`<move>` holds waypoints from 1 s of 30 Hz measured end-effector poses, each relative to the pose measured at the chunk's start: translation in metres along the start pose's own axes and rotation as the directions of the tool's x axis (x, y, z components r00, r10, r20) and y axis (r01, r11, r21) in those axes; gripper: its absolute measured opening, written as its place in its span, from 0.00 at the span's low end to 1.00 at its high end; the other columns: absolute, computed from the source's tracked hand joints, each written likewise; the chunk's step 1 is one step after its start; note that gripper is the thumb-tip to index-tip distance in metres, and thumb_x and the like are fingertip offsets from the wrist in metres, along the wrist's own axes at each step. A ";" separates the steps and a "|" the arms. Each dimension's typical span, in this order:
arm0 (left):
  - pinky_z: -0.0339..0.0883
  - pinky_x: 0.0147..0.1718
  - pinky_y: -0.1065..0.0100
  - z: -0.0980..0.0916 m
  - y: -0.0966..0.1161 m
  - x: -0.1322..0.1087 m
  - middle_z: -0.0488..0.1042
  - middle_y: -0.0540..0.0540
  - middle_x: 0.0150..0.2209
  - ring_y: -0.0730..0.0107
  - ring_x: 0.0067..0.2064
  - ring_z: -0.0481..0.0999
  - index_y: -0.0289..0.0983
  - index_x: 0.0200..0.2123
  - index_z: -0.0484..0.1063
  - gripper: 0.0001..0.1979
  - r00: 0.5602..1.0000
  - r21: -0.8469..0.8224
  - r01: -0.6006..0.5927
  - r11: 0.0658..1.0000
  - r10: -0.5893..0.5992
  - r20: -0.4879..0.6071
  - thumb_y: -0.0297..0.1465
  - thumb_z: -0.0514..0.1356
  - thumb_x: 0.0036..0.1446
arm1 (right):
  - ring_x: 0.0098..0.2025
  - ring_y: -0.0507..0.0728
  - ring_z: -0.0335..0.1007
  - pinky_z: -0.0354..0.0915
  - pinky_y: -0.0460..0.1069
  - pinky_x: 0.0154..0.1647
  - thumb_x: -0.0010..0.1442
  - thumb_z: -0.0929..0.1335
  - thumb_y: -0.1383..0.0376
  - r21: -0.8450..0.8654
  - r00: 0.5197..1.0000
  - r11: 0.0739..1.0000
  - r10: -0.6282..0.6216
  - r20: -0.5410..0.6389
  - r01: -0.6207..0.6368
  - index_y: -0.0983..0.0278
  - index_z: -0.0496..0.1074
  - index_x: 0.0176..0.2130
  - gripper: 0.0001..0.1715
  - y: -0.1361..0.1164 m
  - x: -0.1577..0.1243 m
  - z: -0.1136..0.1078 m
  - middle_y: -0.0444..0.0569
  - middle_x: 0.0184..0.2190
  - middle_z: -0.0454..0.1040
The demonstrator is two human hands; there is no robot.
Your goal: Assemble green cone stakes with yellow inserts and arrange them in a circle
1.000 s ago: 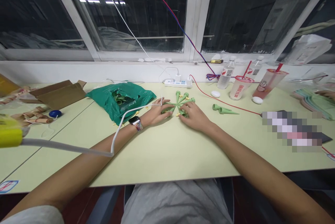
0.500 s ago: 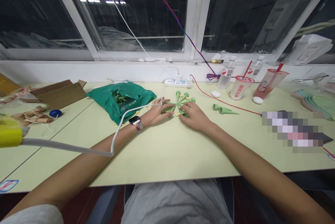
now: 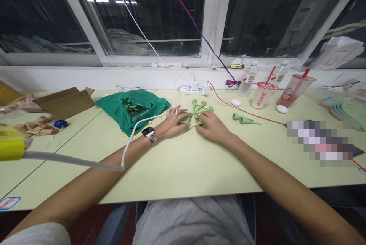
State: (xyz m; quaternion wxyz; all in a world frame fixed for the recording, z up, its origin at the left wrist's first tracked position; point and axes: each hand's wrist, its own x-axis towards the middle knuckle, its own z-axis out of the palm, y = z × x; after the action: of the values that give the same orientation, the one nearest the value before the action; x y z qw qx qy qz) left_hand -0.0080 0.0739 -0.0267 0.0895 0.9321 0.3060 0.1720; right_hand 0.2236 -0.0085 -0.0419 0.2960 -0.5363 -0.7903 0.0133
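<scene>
Several light green plastic cone-shaped spikes [image 3: 194, 103] with small yellow parts lie fanned out in a ring, their points meeting in the middle. My left hand [image 3: 173, 122] rests at the ring's left side, fingers spread over the spikes there and partly hiding them. At the right side my right hand [image 3: 212, 126] arches over other spikes, its thumb and fingers apart around them. Whether either hand presses on a spike is hard to see. To the right, two loose green spikes [image 3: 248, 120] lie side by side.
A torn green plastic bag [image 3: 154, 103] holds more green pieces, with yellow bits beside it. Behind are a power strip [image 3: 195, 91], a red cable, bottles and drink cups [image 3: 261, 98]. A white cable [image 3: 134, 126] crosses above my left forearm. An open cardboard box [image 3: 67, 103] stands left.
Almost nothing differs. My left hand has shifted very slightly, its thumb now a touch further right; my right hand and the spikes look the same.
</scene>
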 end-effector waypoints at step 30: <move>0.42 0.70 0.43 -0.001 -0.002 -0.001 0.73 0.48 0.64 0.44 0.74 0.54 0.47 0.63 0.71 0.25 0.998 -0.052 -0.066 0.996 0.067 0.009 0.49 0.55 0.69 | 0.55 0.65 0.67 0.65 0.60 0.59 0.65 0.70 0.62 0.015 1.000 1.000 -0.022 -0.002 0.022 0.63 0.75 0.49 0.13 0.001 0.000 0.000 0.55 0.46 0.76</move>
State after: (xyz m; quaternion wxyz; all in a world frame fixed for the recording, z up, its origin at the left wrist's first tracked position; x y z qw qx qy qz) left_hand -0.0106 0.0753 -0.0265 0.1096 0.9400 0.2698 0.1780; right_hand 0.2240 -0.0077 -0.0421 0.3006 -0.5255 -0.7958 0.0154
